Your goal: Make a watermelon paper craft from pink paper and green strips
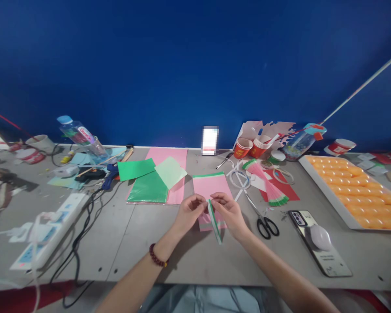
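Note:
My left hand and my right hand are close together at the table's middle, fingers pinched. Between them is a narrow green-and-white paper strip, its upper end at my fingertips and its lower end slanting toward me. Beneath lies a pink paper sheet with a green band along its far edge; my hands hide part of it. Right of my right hand lie black-handled scissors. Beyond them, a pleated pink-and-green paper fan rests on red paper.
Green paper and a pale green square lie on pink paper at left. A power strip with cables stands further left. Red paper cups, a phone and a tray of orange balls are at right.

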Motion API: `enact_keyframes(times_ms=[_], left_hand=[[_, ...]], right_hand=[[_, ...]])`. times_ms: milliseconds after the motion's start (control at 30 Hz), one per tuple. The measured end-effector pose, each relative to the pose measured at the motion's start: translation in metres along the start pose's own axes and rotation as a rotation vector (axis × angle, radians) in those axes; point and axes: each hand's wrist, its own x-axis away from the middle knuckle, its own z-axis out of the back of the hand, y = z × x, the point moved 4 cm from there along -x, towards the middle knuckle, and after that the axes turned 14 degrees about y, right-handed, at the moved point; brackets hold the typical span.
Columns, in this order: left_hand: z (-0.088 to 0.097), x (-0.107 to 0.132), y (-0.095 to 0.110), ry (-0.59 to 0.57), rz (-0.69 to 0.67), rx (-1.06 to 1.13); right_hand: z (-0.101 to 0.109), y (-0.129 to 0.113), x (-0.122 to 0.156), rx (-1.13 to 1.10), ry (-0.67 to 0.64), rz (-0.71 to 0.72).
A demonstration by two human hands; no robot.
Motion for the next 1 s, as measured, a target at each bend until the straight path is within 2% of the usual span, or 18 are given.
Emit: enact_keyframes(times_ms=[200, 467, 700, 833, 1000], left_hand=[[-0.002, 0.003, 0.003, -0.08, -0.002, -0.018], [-0.002, 0.003, 0.006, -0.05, -0.024, -0.021], [0.0, 0.012, 0.018, 0.139, -0.296, -0.175], [-0.003, 0.018, 0.028, 0.151, -0.423, -0.256], [-0.006, 0.025, 0.037, 0.169, -0.514, -0.278]], right_hand=[[-0.003, 0.001, 0.003, 0.023, -0.097, -0.115], [-0.003, 0.005, 0.007, -0.12, -0.179, -0.255], [-0.005, 0.008, 0.008, -0.201, -0.166, -0.255], [-0.006, 0.005, 0.01, -0.207, -0.137, -0.204], [-0.005, 0.0, 0.012, -0.14, -0.075, -0.124]])
